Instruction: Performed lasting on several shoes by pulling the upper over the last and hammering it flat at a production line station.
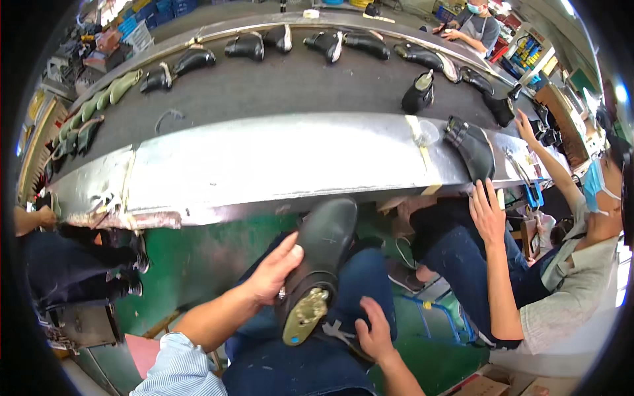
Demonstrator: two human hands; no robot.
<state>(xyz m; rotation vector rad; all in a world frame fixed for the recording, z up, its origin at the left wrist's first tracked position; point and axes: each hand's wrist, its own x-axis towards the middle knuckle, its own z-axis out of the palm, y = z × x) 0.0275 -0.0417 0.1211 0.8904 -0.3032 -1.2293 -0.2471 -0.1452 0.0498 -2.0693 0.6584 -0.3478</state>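
A black leather shoe on a yellow-green last (323, 244) is tilted over my lap, with its toe up and away from me. My left hand (274, 267) grips it from the left side, thumb across the leather. Rough yellowish material shows at the last's top end. Over my right thigh, my right hand (375, 329) is apart from the shoe, its thumb and fingers spread with nothing between them. Beside it lies a grey metal tool (338, 332) with a forked head; its lower part is hidden.
A metal ledge (264, 158) runs before me, with a dark belt (264, 92) behind carrying several black shoes. At right, a masked co-worker's hand (487, 214) touches a black boot (472, 146) on the ledge. A clear cup (428, 133) stands near it. Another person's legs (79, 264) are at left.
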